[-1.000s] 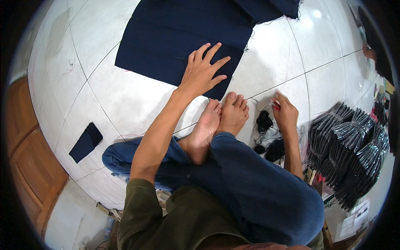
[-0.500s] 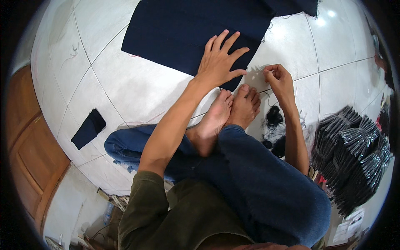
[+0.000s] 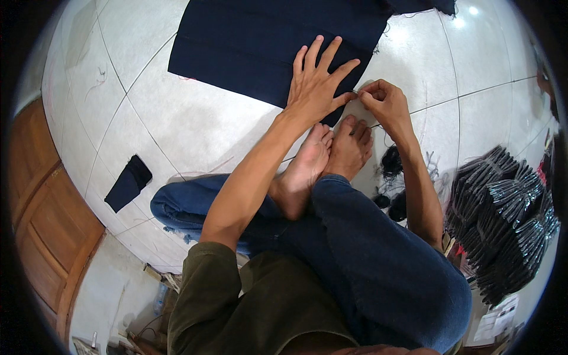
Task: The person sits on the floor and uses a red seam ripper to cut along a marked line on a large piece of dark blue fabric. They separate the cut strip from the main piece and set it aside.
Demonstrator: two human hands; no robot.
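Observation:
A dark navy cloth (image 3: 236, 53) lies spread over the tiled floor in front of me, with a frayed right edge. Flat on its near right part rests my left hand (image 3: 313, 86), fingers spread, its thumb at the frayed edge. My right hand (image 3: 384, 100) is just beside that thumb, thumb and fingertips pinched at the edge on what looks like a fine dark thread, mostly hidden by the fingers. Under the right wrist, clumps of black thread (image 3: 391, 163) lie on the floor by my bare feet (image 3: 349, 145).
A folded dark cloth piece (image 3: 128, 183) lies on the floor at left, near a wooden door (image 3: 56, 231). At right is a large pile of black, shiny-wrapped bundles (image 3: 497, 225). More dark cloth (image 3: 423, 6) sits at the far edge.
My right hand has moved left, from apart to right at the cloth's edge beside my left thumb. My left hand stays spread on the cloth.

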